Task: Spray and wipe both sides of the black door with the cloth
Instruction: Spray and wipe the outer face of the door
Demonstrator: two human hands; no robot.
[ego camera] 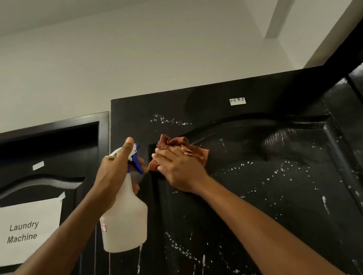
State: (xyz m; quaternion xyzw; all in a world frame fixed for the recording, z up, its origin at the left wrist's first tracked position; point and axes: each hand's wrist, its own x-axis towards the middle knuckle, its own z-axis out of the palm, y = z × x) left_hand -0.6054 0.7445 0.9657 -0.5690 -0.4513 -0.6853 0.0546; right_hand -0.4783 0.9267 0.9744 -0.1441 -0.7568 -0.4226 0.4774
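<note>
The right hand (pixel 180 168) lies flat, fingers (pixel 166 155) straight and close together, pressing the cloth (pixel 178 146) against the upper left of the door (pixel 268 173), just under its arched moulding. The left hand (pixel 112 168) grips the neck of the bottle (pixel 125 220), fingers curled round it and the thumb raised along the spray head, beside the door's left edge.

White droplets (pixel 285 165) dot the panel and several runs (pixel 203 266) trail down the lower part. Likely trouble: the runs may dry into streaks or reach the floor if the wiping lingers at the top. The bunched cloth covers little and could slip from under a flat palm. A drip hangs under the bottle, so it may be leaking onto the door or arm. A careless squeeze could also wet the paper sign (pixel 24 230).

That sign, taped to the neighbouring door (pixel 46 172), reads "Laundry Machine". A small white label (pixel 237 101) near the door's top carries handwriting, seemingly "F-1 R-1", not sure. A red-edged sticker (pixel 104 228) on the bottle is unreadable.
</note>
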